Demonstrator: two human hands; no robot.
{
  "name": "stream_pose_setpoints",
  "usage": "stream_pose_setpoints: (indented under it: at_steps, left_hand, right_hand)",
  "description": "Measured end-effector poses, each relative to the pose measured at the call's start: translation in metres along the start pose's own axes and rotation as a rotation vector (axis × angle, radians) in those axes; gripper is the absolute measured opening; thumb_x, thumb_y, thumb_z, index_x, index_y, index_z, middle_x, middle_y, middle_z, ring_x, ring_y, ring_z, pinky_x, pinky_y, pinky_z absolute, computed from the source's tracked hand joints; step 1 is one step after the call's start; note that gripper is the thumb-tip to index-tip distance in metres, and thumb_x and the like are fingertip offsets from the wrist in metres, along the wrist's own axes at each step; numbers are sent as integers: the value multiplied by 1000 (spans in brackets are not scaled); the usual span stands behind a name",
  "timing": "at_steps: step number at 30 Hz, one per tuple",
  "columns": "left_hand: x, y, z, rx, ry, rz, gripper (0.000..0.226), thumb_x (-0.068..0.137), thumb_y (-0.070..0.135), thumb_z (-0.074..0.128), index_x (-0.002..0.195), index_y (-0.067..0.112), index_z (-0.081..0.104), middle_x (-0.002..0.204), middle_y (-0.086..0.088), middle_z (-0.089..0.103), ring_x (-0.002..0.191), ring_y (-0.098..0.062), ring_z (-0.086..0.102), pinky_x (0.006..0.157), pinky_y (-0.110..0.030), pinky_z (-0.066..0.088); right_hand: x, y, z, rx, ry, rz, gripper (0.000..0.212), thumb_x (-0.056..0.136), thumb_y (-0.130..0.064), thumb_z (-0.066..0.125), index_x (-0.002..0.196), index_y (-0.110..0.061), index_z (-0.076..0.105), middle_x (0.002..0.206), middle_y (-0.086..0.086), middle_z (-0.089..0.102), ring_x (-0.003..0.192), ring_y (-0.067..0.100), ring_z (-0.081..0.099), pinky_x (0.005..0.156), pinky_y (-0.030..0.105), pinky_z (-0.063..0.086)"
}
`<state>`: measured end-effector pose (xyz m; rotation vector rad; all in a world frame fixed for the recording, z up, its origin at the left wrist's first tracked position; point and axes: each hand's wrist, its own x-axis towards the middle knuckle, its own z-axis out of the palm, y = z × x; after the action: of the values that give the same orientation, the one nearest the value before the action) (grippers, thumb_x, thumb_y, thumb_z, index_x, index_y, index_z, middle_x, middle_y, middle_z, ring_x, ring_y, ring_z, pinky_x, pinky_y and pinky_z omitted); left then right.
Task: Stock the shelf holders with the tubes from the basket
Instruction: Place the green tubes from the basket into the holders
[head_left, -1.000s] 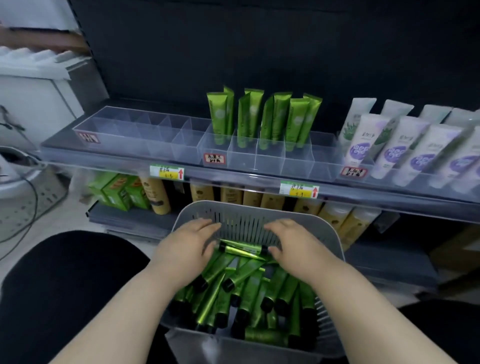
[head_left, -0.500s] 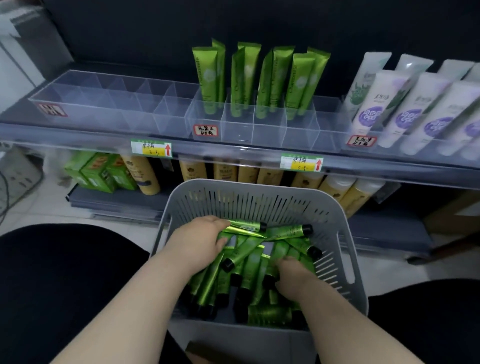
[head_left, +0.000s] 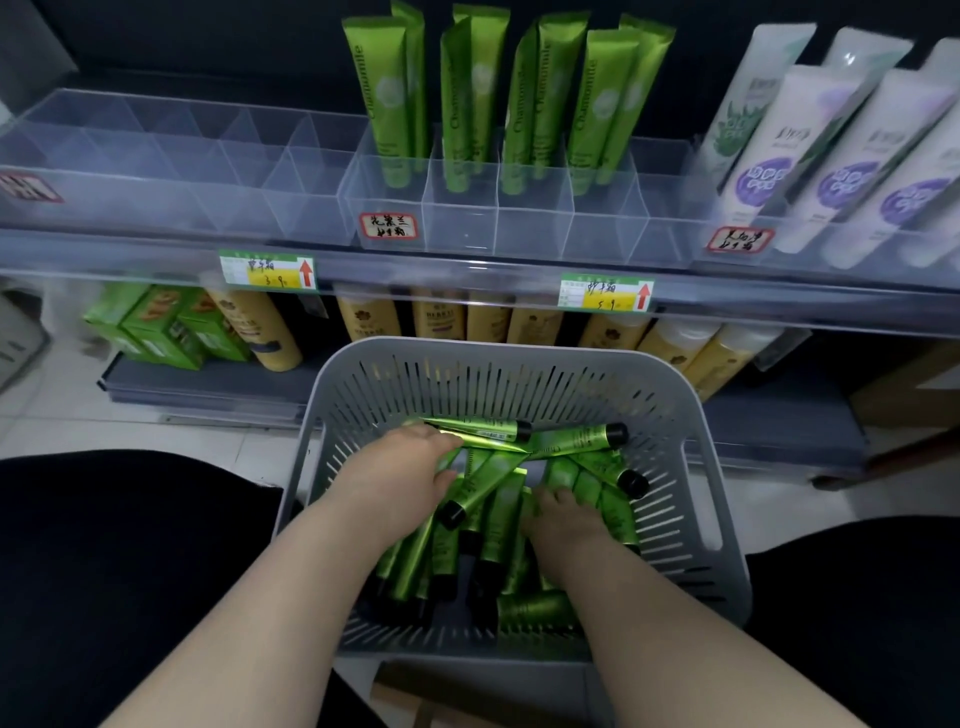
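Lap (head_left: 130, 545): dark clothing fills both lower corners, with the basket set between.
Basket (head_left: 493, 374): grey plastic with slotted walls, standing in front of the shelving.
Loose tubes (head_left: 493, 519): a jumbled heap of green tubes with black caps lies in the basket; most caps point toward the person, and a few point at the right wall.
Left hand (head_left: 400, 480): palm down on the left of the heap, with the fingers curled over the flat ends of the far tubes and the thumb pressed in beneath (a pinch on those tubes).
Right hand (head_left: 563, 522): dug in near the middle of the heap with the fingers buried, so its grip cannot be told.
Yellow bottles (head_left: 363, 317): in a row on the lower shelf behind the basket, with green boxes (head_left: 156, 327) to their left.
Price tags (head_left: 267, 271): two on the shelf edge, each with a red arrow.
Shelf holders (head_left: 208, 176): clear compartments along the upper shelf.
Standing tubes (head_left: 384, 104): green, upright in four middle holders.
White tubes (head_left: 841, 156): purple-marked, leaning at the right.
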<state>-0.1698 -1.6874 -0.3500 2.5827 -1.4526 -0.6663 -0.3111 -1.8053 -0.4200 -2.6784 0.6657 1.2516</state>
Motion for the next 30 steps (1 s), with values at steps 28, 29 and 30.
stream_pose_setpoints:
  at_steps: [28, 29, 30]
  left_hand:
    - [57, 6, 91, 1, -323, -148, 56, 94, 19, 49, 144, 14, 27, 137, -17, 43, 122, -31, 45, 96, -35, 42]
    - [55, 6, 91, 5, -335, -148, 57, 93, 18, 50, 144, 13, 26, 136, -17, 44, 121, -31, 46, 95, -35, 43]
    - [54, 6, 92, -1, -351, -155, 57, 92, 19, 51, 143, 12, 27, 136, -16, 45, 120, -31, 47, 94, -35, 44]
  right_hand:
    - [-43, 6, 0, 413, 29, 221, 54, 87, -6, 49, 136, -10, 27, 137, 18, 35, 120, 35, 48, 95, 39, 44]
    - [-43, 7, 0, 435, 21, 231, 53, 87, -6, 48, 135, -10, 27, 135, 18, 39, 120, 34, 48, 96, 40, 44]
    - [-43, 9, 0, 465, 22, 250, 52, 86, -7, 48, 134, -11, 27, 133, 17, 42, 119, 33, 49, 95, 39, 44]
